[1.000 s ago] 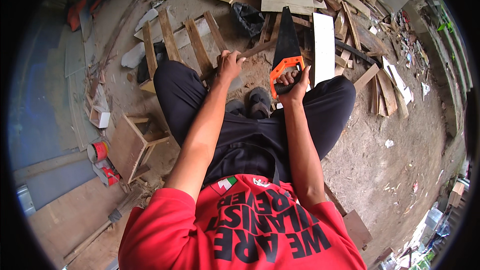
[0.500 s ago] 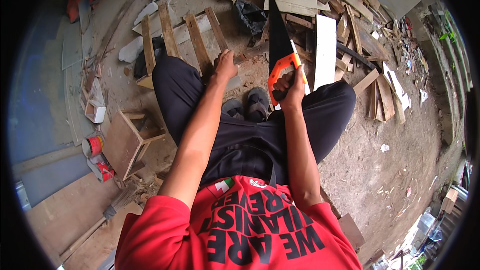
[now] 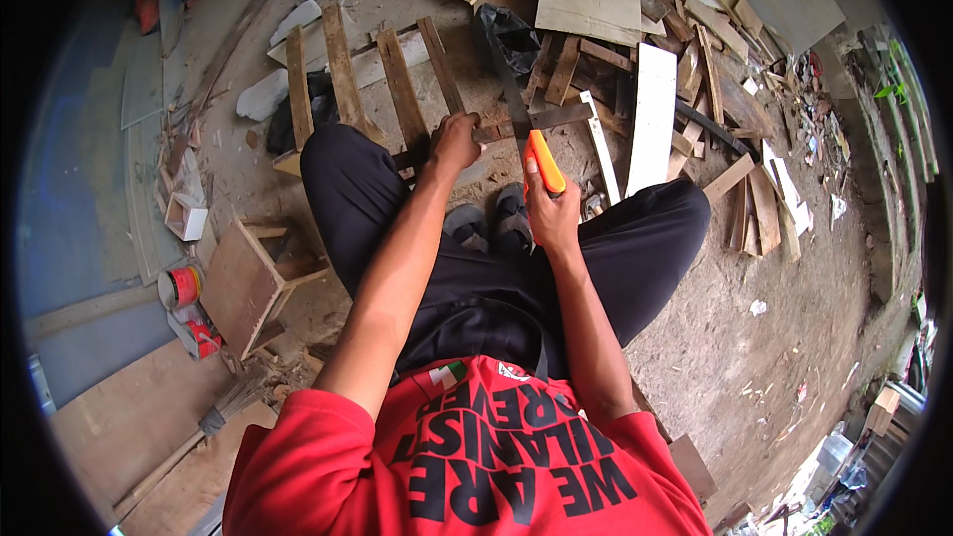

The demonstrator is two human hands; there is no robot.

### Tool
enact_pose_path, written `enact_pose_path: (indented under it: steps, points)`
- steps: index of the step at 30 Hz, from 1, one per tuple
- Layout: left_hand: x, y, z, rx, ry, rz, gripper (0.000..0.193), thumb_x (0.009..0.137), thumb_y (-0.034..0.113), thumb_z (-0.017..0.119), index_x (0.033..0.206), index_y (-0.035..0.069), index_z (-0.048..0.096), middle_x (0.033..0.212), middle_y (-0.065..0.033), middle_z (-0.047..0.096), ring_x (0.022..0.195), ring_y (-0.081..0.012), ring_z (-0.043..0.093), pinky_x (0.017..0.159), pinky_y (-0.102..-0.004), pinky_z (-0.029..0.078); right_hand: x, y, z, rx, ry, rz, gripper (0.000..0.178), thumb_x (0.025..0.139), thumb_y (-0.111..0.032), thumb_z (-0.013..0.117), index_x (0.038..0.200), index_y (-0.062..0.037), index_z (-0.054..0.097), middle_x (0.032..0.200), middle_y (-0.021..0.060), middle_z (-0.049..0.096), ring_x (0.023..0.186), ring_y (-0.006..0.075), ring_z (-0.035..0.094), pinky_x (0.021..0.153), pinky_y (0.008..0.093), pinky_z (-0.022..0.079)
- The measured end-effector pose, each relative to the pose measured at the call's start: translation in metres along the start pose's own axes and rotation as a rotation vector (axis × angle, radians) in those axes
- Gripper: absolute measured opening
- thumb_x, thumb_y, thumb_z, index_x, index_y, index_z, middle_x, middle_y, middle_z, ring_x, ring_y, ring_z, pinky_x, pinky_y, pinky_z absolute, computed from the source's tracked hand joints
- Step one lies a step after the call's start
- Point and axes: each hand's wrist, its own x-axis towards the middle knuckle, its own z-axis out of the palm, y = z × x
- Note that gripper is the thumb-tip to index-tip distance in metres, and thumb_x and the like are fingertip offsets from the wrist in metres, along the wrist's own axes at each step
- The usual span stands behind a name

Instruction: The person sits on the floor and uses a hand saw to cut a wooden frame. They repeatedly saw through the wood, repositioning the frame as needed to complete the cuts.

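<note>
My right hand (image 3: 553,206) is wrapped around the orange handle of a handsaw (image 3: 544,157). The saw's dark blade (image 3: 504,74) points away from me, turned nearly edge-on, and crosses a narrow wooden strip (image 3: 561,116). Whether the teeth touch the wood I cannot tell. My left hand (image 3: 457,142) grips that strip to the left of the blade, its fingers closed over it. Just beyond the left hand lie several long wooden slats (image 3: 401,89), side by side and pointing away from me.
A black plastic bag (image 3: 511,38) lies beyond the saw. On the right are a white board (image 3: 651,119) and a heap of scrap wood (image 3: 720,79). To my left stand a small wooden frame (image 3: 248,283) and a red tin (image 3: 181,288). My shoes (image 3: 511,216) are below the strip.
The saw has come down from upright, its blade now edge-on and across the strip. My right hand has moved slightly left and lower. The left hand has shifted slightly nearer, and the strip shows more.
</note>
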Motion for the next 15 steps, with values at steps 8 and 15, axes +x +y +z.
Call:
enact_pose_path:
  steps: [8,15]
  points:
    - [0.0,0.009,-0.015,0.033,-0.129,-0.175,0.049,0.068,0.005,0.079,0.115,0.001,0.066,0.115,-0.0209,0.065,0.113,-0.0402,0.06,0.097,-0.0452,0.05,0.002,-0.002,-0.007,0.016,-0.008,0.055,0.031,0.098,-0.025,0.066,0.083,0.0025,0.062,0.062,-0.0027,0.049,0.059,0.006,0.043,0.053,0.0284,0.037]
    - [-0.003,-0.002,-0.012,0.012,-0.098,-0.113,0.043,0.075,0.012,0.077,0.116,0.002,0.066,0.115,-0.0206,0.064,0.113,-0.0409,0.06,0.098,-0.0439,0.049,0.001,0.002,-0.001,-0.112,-0.037,-0.028,0.034,0.098,-0.026,0.066,0.082,0.0034,0.061,0.059,0.0007,0.048,0.058,0.0074,0.043,0.052,0.0303,0.037]
